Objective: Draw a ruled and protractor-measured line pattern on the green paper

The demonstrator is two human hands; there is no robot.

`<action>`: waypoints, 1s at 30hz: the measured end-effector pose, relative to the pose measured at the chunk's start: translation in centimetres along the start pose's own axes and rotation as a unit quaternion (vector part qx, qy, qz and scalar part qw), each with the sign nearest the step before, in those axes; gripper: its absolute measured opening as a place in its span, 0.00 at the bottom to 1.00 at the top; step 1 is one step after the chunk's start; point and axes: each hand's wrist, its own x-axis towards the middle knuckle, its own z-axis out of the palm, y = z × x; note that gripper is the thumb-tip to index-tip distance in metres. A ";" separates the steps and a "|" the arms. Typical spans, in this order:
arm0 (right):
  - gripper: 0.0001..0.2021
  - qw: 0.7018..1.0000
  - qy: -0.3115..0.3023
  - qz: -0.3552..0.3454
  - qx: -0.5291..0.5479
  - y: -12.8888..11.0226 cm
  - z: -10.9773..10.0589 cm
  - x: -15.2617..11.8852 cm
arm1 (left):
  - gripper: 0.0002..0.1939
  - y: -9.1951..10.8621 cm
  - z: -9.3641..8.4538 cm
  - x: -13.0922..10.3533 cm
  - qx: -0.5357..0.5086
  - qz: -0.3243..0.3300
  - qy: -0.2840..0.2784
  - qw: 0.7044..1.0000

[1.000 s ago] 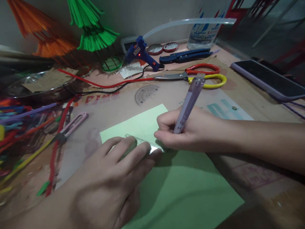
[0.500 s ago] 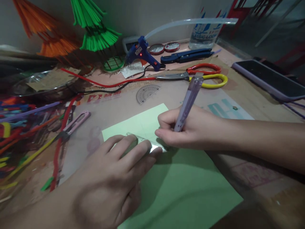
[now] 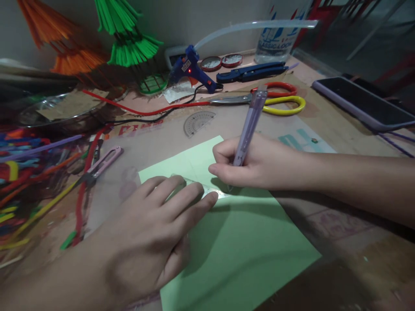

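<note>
A sheet of light green paper (image 3: 246,242) lies at an angle on the table, with faint pencil-like lines near its far edge. My left hand (image 3: 162,224) rests over it, fingers spread, the fingertips pressing a clear plastic ruler (image 3: 210,190) flat on the paper. Part of the ruler is hidden under those fingers. In my right hand (image 3: 249,162) a purple pen (image 3: 249,125) is gripped upright, leaning slightly right. Its tip is near the ruler's right end; whether it touches the paper I cannot tell.
Beyond the paper lie a clear protractor (image 3: 198,123), scissors (image 3: 282,105), a blue glue gun (image 3: 194,71) with its red light on, and blue pliers (image 3: 251,72). A phone (image 3: 363,101) is at right. Left are a pink-handled cutter (image 3: 105,162) and colourful pipe cleaners (image 3: 22,160).
My left forefinger has stretched out further along the ruler. My right hand with the pen has shifted slightly up and left in view, and the whole view has moved a little.
</note>
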 end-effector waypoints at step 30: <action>0.18 1.000 0.000 -0.005 -0.013 0.1 0.1 -0.1 | 0.34 -0.1 0.3 0.0 -0.004 0.009 0.012 1.000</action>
